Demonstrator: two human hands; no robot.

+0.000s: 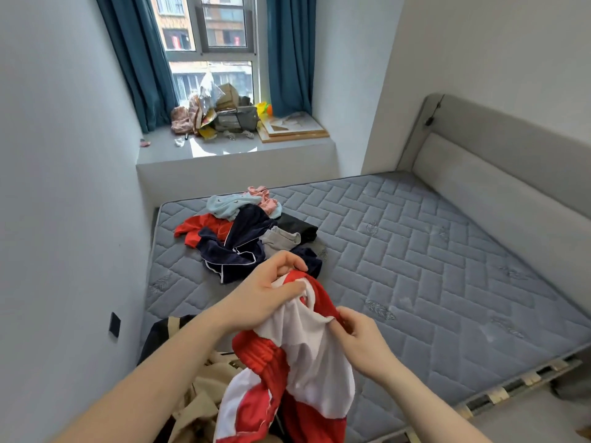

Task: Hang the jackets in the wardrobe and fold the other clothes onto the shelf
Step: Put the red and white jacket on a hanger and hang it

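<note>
Both hands hold a red and white garment (297, 362) up over the near left part of the grey mattress (431, 266). My left hand (265, 295) grips its upper edge, fingers curled round the fabric. My right hand (358, 334) pinches the white lining a little lower to the right. Behind them a pile of clothes lies on the mattress: a navy garment with white piping (236, 247), a red one (201, 227), a light blue one (225, 204), a pink one (263, 198), a grey one (279, 239) and a black one (297, 227). A beige garment (204, 398) lies under my left forearm.
The bed's grey headboard (511, 161) runs along the right wall. A window ledge (233, 148) beyond the bed carries bags, boxes and a framed picture (292, 126). Teal curtains (287, 52) flank the window. The left wall stands close to the bed. No wardrobe is in view.
</note>
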